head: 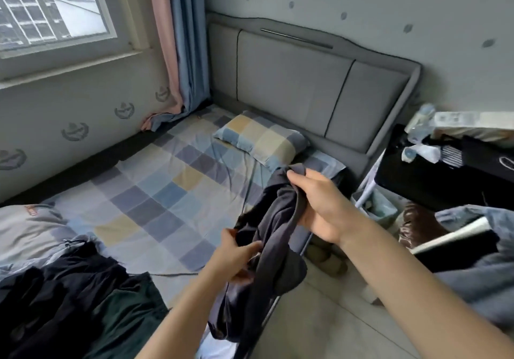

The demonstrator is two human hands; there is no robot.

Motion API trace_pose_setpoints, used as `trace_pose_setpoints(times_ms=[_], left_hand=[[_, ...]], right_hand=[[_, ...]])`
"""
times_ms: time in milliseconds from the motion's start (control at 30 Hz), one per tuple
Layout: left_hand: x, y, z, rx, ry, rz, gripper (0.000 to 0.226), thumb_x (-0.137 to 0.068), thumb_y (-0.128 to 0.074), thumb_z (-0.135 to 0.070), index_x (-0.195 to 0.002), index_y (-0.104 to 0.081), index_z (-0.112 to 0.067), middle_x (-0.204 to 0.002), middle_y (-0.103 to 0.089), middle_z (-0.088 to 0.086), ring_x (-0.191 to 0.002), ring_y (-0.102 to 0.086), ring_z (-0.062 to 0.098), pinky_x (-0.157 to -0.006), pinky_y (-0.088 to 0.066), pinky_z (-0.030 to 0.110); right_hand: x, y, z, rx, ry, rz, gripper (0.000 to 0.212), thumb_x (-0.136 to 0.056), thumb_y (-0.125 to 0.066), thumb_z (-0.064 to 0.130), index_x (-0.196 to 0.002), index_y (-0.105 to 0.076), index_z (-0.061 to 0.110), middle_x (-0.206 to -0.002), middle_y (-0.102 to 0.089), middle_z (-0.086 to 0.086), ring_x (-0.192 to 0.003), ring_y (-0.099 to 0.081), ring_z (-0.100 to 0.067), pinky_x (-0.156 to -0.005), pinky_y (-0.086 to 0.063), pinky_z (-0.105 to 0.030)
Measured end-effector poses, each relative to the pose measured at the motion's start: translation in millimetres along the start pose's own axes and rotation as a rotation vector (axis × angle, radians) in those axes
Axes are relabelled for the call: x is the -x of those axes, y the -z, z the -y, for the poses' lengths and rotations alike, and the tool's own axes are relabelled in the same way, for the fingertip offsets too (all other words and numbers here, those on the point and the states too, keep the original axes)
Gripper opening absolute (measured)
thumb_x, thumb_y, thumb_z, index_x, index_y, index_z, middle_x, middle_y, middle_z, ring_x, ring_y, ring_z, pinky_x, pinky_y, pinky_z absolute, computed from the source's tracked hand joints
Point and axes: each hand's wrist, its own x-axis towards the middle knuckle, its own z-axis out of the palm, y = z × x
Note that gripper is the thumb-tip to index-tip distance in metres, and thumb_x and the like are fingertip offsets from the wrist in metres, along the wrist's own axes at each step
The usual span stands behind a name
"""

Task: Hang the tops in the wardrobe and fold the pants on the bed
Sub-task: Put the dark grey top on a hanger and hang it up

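While both hands (319, 205) grip, garment (267, 261) dangling below

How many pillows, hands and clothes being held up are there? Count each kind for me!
Pillows: 1, the checked pillow by the headboard.
Hands: 2, the left hand and the right hand.
Clothes held up: 1, the dark grey garment, gripped by both hands.
Total: 4
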Motion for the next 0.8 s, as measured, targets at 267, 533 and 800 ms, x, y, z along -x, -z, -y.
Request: trace_pose_setpoints(times_ms=[267, 533, 800], left_hand=[[-20.3, -79.0, -4.3, -0.722, -0.15, -0.173, 0.068, -0.087, -0.066, -0.027, -0.13, -0.019, -0.005, -0.135, -0.029, 0.022, -0.122, -0.048, 0.041, -0.093, -0.046, 0.045], [-22.1, -149.0, -54.4, 0.059, -0.019, 0.07, 0.008, -0.089, -0.051, 0.01, -0.091, -0.058, 0.007, -0.07, -0.063, 0.018, -0.061, -0.065, 0.031, -0.047, -0.057, 0.033], [56.9, -277.6, -143.3, 0.183, 0.102, 0.724, 0.018, -0.066, -0.068, -0.011, -0.083, -0.073, -0.005, -0.088, -0.07, 0.017, -0.073, -0.069, 0.03, -0.066, -0.058, 0.035]], right_hand=[[56.7, 82.5, 34.7, -0.186, 0.15, -0.253, 0.035, -0.101, -0.044, 0.015, -0.125, -0.05, -0.009, -0.112, -0.057, -0.024, -0.1, -0.055, -0.036, -0.096, -0.042, -0.049], [105.7, 227.3, 50.5, 0.022, 0.283, -0.556, 0.016, -0.097, -0.052, 0.012, -0.091, -0.066, 0.007, -0.091, -0.072, -0.012, -0.082, -0.071, -0.022, -0.071, -0.057, -0.032], [159.5, 390.3, 39.0, 0.74, 0.143, -0.69, 0.028, -0.088, -0.061, 0.031, -0.104, -0.061, 0.008, -0.102, -0.068, -0.008, -0.1, -0.062, -0.023, -0.089, -0.047, -0.039]])
